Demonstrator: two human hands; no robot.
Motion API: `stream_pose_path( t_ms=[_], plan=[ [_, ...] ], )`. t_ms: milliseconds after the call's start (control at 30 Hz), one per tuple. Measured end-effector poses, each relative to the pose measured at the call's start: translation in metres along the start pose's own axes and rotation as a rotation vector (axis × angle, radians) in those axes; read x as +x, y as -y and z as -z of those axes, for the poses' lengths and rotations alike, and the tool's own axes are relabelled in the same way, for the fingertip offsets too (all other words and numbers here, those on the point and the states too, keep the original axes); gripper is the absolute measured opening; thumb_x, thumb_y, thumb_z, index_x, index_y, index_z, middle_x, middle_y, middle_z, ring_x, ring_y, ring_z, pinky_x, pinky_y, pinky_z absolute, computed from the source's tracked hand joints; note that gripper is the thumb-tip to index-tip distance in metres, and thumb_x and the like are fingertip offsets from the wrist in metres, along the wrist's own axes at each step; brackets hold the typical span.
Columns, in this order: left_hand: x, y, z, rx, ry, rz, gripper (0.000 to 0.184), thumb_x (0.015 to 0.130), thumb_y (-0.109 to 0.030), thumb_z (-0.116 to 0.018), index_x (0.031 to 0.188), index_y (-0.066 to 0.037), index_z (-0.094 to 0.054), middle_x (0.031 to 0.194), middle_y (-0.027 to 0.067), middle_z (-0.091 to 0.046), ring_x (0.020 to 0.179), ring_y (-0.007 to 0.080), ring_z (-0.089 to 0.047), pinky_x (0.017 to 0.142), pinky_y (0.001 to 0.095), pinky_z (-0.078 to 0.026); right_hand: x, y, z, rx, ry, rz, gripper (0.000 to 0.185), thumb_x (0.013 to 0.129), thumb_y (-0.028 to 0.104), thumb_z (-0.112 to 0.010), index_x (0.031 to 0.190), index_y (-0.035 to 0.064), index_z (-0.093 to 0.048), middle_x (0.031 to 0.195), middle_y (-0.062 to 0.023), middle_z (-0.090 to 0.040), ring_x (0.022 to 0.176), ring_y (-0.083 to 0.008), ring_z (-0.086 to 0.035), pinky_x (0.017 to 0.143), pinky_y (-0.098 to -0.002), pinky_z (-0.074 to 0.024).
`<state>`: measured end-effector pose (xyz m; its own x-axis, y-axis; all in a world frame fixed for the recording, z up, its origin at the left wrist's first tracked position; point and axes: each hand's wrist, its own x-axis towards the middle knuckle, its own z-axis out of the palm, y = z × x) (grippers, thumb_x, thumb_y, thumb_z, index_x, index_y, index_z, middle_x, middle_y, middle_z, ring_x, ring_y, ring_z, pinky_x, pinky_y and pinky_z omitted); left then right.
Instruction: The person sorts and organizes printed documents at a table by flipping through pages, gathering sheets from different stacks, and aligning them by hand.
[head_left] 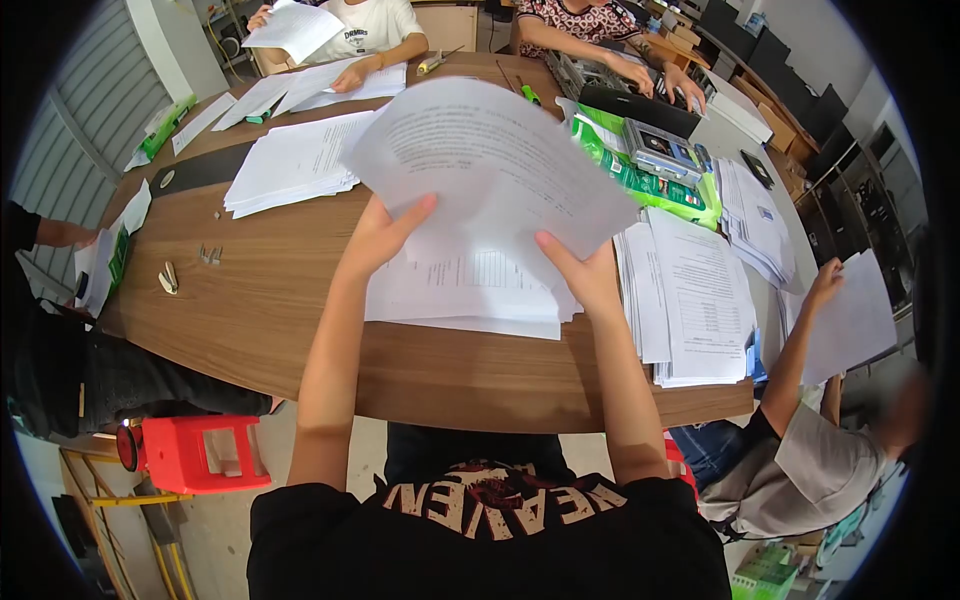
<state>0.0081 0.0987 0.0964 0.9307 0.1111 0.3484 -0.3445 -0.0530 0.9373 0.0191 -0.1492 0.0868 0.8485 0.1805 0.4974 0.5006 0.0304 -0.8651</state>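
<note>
My left hand [385, 238] grips the lower left edge of a printed sheet of paper [480, 160], thumb on top. At its lower right edge, my right hand [588, 275] holds the same sheet, also with the thumb on the near face. The sheet is raised off the table and bows upward; whether more than one sheet is held I cannot tell. Beneath it lies a stack of printed papers [450, 308], partly covered by the held sheet. My fingers behind the paper are hidden.
Paper stacks lie to the left [295, 165] and right [705, 310] on the wooden table [250, 330]. Green packs [680, 200] sit under a silver case [662, 152]. A small metal clipper [168, 278] lies left. Several people work around; one holds a sheet [850, 318]. A red stool [200, 455] stands below.
</note>
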Motion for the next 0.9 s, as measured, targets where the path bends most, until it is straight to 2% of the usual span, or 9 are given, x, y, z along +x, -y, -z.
stream_pose_path(
  t_ms=[133, 233, 300, 400, 533, 633, 700, 800, 900],
  plan=[
    [0.001, -0.020, -0.001, 0.020, 0.065, 0.088, 0.033, 0.090, -0.024, -0.064, 0.111, 0.001, -0.062, 0.105, 0.0056, -0.065, 0.098, 0.0129, -0.057, 0.087, 0.0290, -0.046, 0.012, 0.022, -0.007, -0.055, 0.079, -0.019, 0.041, 0.083, 0.013, -0.070, 0.118, -0.0022, -0.055, 0.108, -0.0089, -0.063, 0.100, -0.0164, -0.057, 0.088, -0.0315, -0.0449],
    [-0.007, -0.026, 0.003, 0.118, 0.120, 0.159, 0.034, 0.090, -0.025, -0.064, 0.113, 0.000, -0.062, 0.107, 0.0059, -0.064, 0.101, 0.0139, -0.057, 0.088, 0.0294, -0.045, 0.012, 0.025, -0.009, 0.002, 0.035, -0.192, 0.040, 0.084, 0.014, -0.070, 0.118, -0.0027, -0.055, 0.109, -0.0097, -0.063, 0.101, -0.0165, -0.057, 0.088, -0.0316, -0.0451],
    [-0.014, 0.002, 0.006, 0.109, 0.178, -0.006, 0.036, 0.092, -0.026, -0.061, 0.116, 0.001, -0.060, 0.108, 0.0064, -0.064, 0.102, 0.0143, -0.056, 0.089, 0.0298, -0.045, 0.005, 0.001, -0.005, 0.011, 0.059, -0.236, 0.040, 0.085, 0.017, -0.070, 0.118, -0.0021, -0.056, 0.108, -0.0103, -0.064, 0.100, -0.0169, -0.058, 0.088, -0.0319, -0.0455],
    [-0.025, 0.028, -0.006, -0.065, 0.002, 0.078, 0.037, 0.093, -0.025, -0.061, 0.118, 0.002, -0.058, 0.110, 0.0068, -0.063, 0.103, 0.0150, -0.055, 0.090, 0.0303, -0.044, -0.010, -0.026, -0.010, -0.041, 0.042, -0.167, 0.037, 0.087, 0.018, -0.067, 0.116, -0.0028, -0.057, 0.107, -0.0109, -0.065, 0.099, -0.0170, -0.059, 0.087, -0.0318, -0.0457],
    [-0.024, 0.031, -0.005, -0.075, 0.064, 0.123, 0.039, 0.091, -0.024, -0.063, 0.120, 0.002, -0.057, 0.111, 0.0074, -0.063, 0.105, 0.0151, -0.054, 0.092, 0.0304, -0.042, -0.012, -0.038, -0.010, -0.088, 0.068, -0.227, 0.033, 0.092, 0.019, -0.059, 0.115, -0.0040, -0.058, 0.106, -0.0127, -0.065, 0.100, -0.0187, -0.059, 0.087, -0.0319, -0.0453],
    [-0.022, 0.012, -0.012, 0.042, 0.008, 0.127, 0.038, 0.091, -0.023, -0.063, 0.119, 0.002, -0.058, 0.109, 0.0073, -0.063, 0.101, 0.0148, -0.056, 0.089, 0.0299, -0.044, -0.005, -0.027, -0.014, -0.152, -0.021, -0.147, 0.032, 0.096, 0.020, -0.051, 0.115, -0.0058, -0.057, 0.106, -0.0143, -0.066, 0.100, -0.0199, -0.059, 0.088, -0.0330, -0.0449],
    [-0.024, 0.009, -0.019, 0.020, -0.062, 0.061, 0.035, 0.090, -0.020, -0.064, 0.117, 0.002, -0.058, 0.108, 0.0080, -0.064, 0.097, 0.0157, -0.058, 0.085, 0.0296, -0.046, -0.006, -0.027, -0.017, -0.098, -0.048, -0.058, 0.032, 0.097, 0.020, -0.047, 0.117, -0.0044, -0.055, 0.104, -0.0166, -0.065, 0.097, -0.0222, -0.061, 0.086, -0.0339, -0.0456],
    [-0.031, 0.053, -0.024, 0.079, 0.006, 0.032, 0.036, 0.088, -0.016, -0.065, 0.117, 0.004, -0.058, 0.108, 0.0088, -0.065, 0.095, 0.0176, -0.061, 0.083, 0.0298, -0.048, -0.014, -0.044, -0.016, -0.237, -0.046, -0.094, 0.032, 0.096, 0.016, -0.046, 0.122, -0.0009, -0.053, 0.101, -0.0204, -0.065, 0.090, -0.0291, -0.063, 0.082, -0.0363, -0.0470],
    [-0.039, 0.084, -0.018, -0.086, 0.040, 0.220, 0.040, 0.086, -0.014, -0.067, 0.120, 0.005, -0.055, 0.115, 0.0104, -0.062, 0.105, 0.0188, -0.058, 0.090, 0.0320, -0.045, -0.017, -0.049, -0.012, -0.178, -0.096, -0.020, 0.032, 0.095, 0.014, -0.047, 0.123, -0.0001, -0.052, 0.095, -0.0228, -0.065, 0.084, -0.0360, -0.062, 0.080, -0.0383, -0.0474]
  ],
)
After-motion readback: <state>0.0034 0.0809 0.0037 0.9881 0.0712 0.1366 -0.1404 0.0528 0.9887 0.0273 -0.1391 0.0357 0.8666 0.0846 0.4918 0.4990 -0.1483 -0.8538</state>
